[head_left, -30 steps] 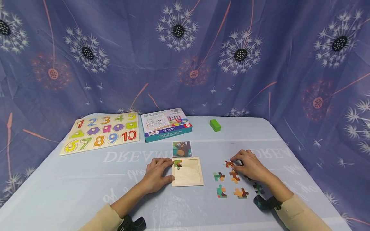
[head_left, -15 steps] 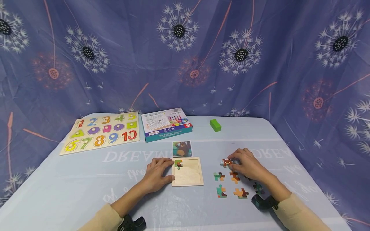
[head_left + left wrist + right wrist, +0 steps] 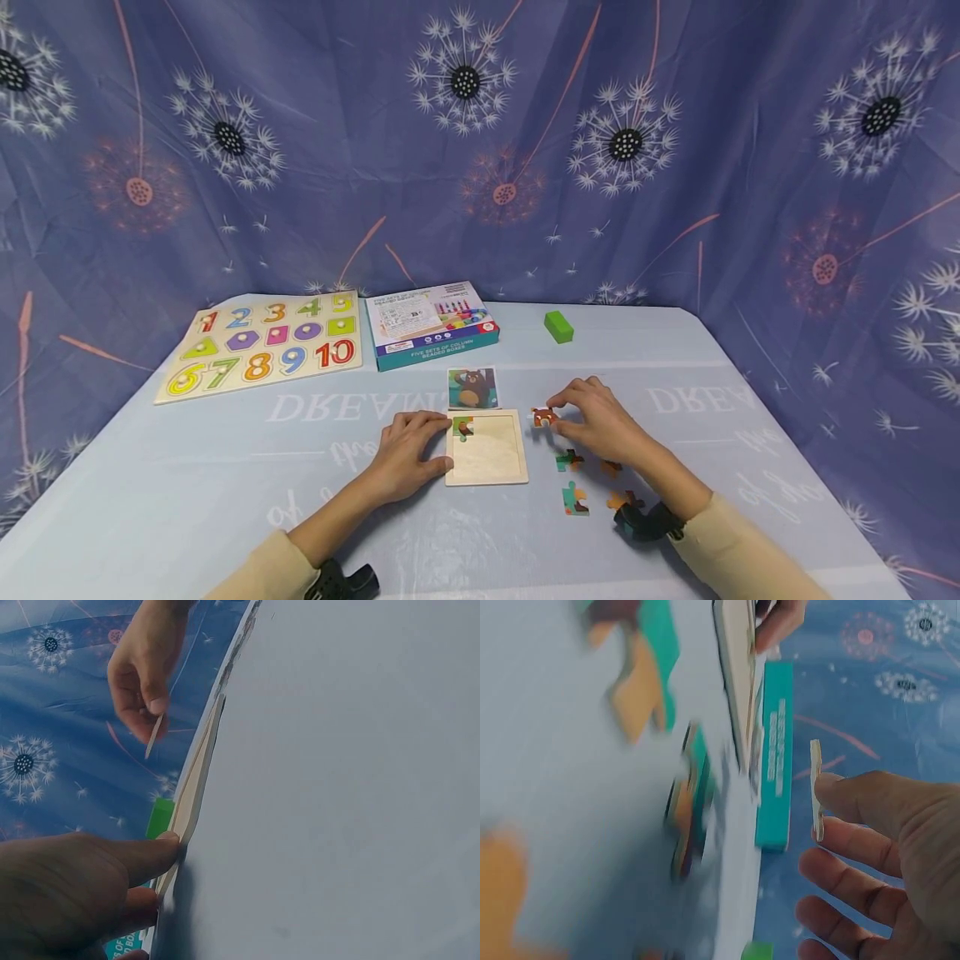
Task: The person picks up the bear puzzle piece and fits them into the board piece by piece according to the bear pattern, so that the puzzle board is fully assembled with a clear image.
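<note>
Nearest the wearer, two beige sleeves (image 3: 262,571) reach in over the pale table (image 3: 420,542), a black wrist camera (image 3: 651,522) at each wrist. Beyond the right one, partly covered by it, lies an orange-and-brown piece (image 3: 621,500), and to its left a teal piece (image 3: 575,499). Farther on come a teal-and-brown piece (image 3: 567,460) and, half hidden under the right forearm, another brown piece (image 3: 611,467).

The left hand (image 3: 411,457) rests with thumb and forefinger spread apart, both touching the left edge of a square wooden tray (image 3: 487,462). One green-and-brown piece (image 3: 462,427) sits in the tray's far left corner.

The right hand (image 3: 600,421) pinches a brown puzzle piece (image 3: 543,417) between thumb and forefinger, the other fingers loosely bent. This piece is raised off the table, just beside the tray's right side near the far corner; both wrist views show it edge-on.

Past the tray's far edge lies a bear picture card (image 3: 472,388). Behind it, toward the left, are a flat teal-sided box (image 3: 432,325) and a number board (image 3: 262,346); a green block (image 3: 558,327) stands to the right. A blue dandelion-print curtain (image 3: 337,125) hangs behind everything.
</note>
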Motion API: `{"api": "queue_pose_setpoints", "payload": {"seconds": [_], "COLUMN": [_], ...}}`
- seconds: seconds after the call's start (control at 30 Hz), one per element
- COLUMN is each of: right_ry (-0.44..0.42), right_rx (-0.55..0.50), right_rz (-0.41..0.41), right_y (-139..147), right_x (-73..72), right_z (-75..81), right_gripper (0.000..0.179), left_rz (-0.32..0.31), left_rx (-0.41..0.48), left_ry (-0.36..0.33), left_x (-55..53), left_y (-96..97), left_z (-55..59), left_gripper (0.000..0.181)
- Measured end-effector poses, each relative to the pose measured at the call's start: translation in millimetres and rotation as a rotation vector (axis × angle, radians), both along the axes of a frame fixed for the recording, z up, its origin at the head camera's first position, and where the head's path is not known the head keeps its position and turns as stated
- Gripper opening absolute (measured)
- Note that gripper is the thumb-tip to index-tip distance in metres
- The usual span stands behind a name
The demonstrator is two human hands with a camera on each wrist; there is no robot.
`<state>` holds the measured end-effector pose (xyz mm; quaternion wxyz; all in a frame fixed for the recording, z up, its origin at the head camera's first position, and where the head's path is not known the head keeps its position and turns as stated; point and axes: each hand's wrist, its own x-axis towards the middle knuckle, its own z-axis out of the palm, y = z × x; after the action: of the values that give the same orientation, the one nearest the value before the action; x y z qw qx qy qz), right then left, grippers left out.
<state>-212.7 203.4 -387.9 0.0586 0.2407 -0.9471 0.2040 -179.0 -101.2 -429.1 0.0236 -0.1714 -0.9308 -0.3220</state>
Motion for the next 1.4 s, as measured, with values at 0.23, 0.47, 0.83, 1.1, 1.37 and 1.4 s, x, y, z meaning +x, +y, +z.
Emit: {"api": "queue_pose_setpoints", "payload": {"seconds": [0.23,0.47,0.83,1.1,1.37,1.4], "right_ry": [0.001,0.003,-0.028,-0.063,-0.066,-0.067], "right_rx": [-0.019,-0.024,-0.014,-0.009,-0.008,-0.010], "right_rz": [0.018,0.046,0.022,0.023,0.026,0.026], "right_y": [-31.3,-53.9,-74.0,-81.2,-82.1,-82.0], "right_x": [-1.7,-3.4,-10.8,-13.9,-17.6,-17.8], "right_z": [0.2,-3.8,-11.7,-15.9,-22.7,-23.3], "right_gripper": [0.026,0.026,0.025,0.027,0.027,0.026], "left_rz": [0.002,-0.002,0.002,-0.021,-0.002,0.002], "left_rx": [-0.006,-0.001,-0.013,-0.009,-0.018,-0.017], "left_ry": [0.003,0.005,0.000,0.066,0.019,0.009], "left_x": [0.1,-0.2,0.2,1.5,0.4,0.1], "left_y": [0.1,-0.7,-0.3,-0.6,0.1,0.2], "left_z": [0.2,0.3,0.8,1.1,1.8,1.6], "left_gripper": [0.049,0.049,0.049,0.048,0.049,0.049]}}
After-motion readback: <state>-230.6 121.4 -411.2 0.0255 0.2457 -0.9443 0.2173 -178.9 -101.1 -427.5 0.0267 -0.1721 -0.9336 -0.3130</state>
